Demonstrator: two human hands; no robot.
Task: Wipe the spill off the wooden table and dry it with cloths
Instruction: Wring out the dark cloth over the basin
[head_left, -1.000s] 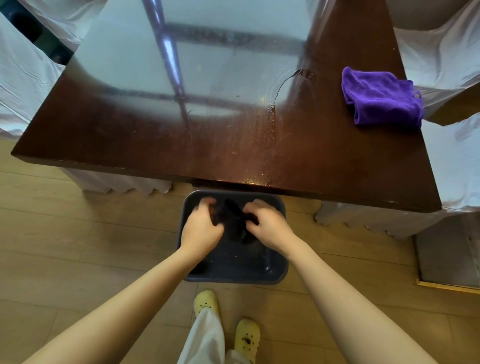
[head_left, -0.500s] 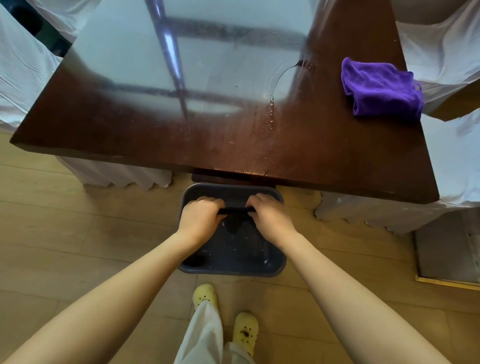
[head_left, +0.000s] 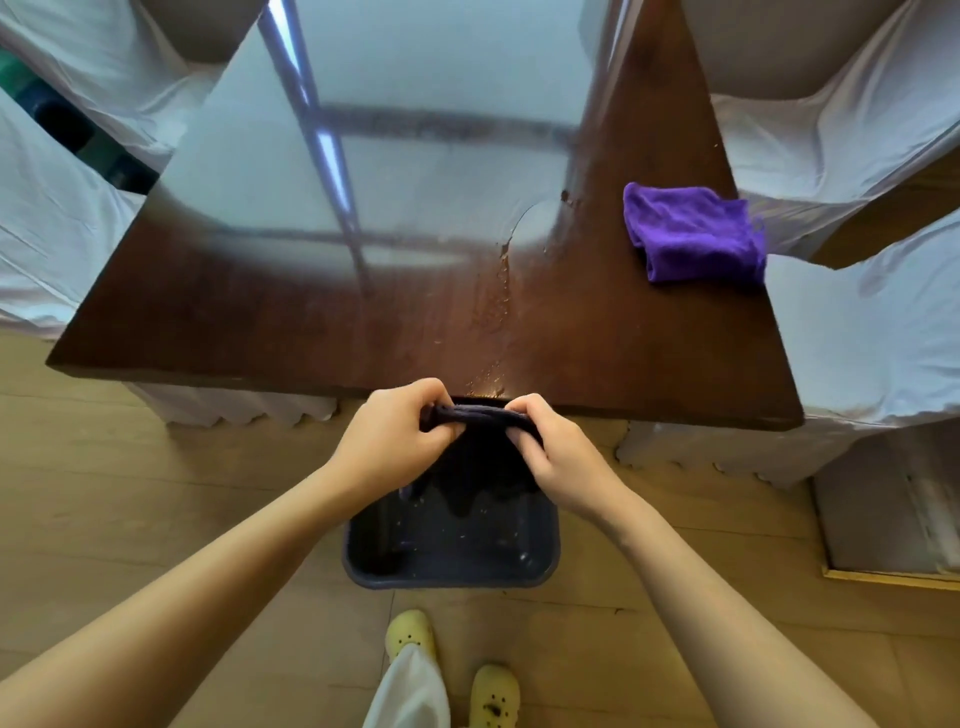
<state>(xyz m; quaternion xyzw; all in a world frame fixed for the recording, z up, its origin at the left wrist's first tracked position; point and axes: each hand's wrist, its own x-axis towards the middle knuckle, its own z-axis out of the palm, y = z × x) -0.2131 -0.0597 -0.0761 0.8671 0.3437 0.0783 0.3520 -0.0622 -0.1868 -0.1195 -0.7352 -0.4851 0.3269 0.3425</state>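
A dark wet cloth (head_left: 480, 457) hangs stretched between my left hand (head_left: 397, 431) and my right hand (head_left: 550, 447), both gripping its top edge just off the table's near edge. It dangles over a dark grey plastic tub (head_left: 452, 540) on the floor. The dark wooden table (head_left: 260, 312) carries a trail of water droplets (head_left: 493, 306) running from a puddle outline down to the near edge. A folded purple cloth (head_left: 693, 231) lies on the table's right side, apart from the spill.
White-covered chairs (head_left: 852, 332) stand around the table on both sides. The floor is light wood planks (head_left: 130, 493). My yellow clogs (head_left: 493, 693) stand just behind the tub. A low box with a gold edge (head_left: 893, 525) sits at the right.
Both hands have risen from inside the tub to the table's edge, lifting the dark cloth and pulling it out flat between them.
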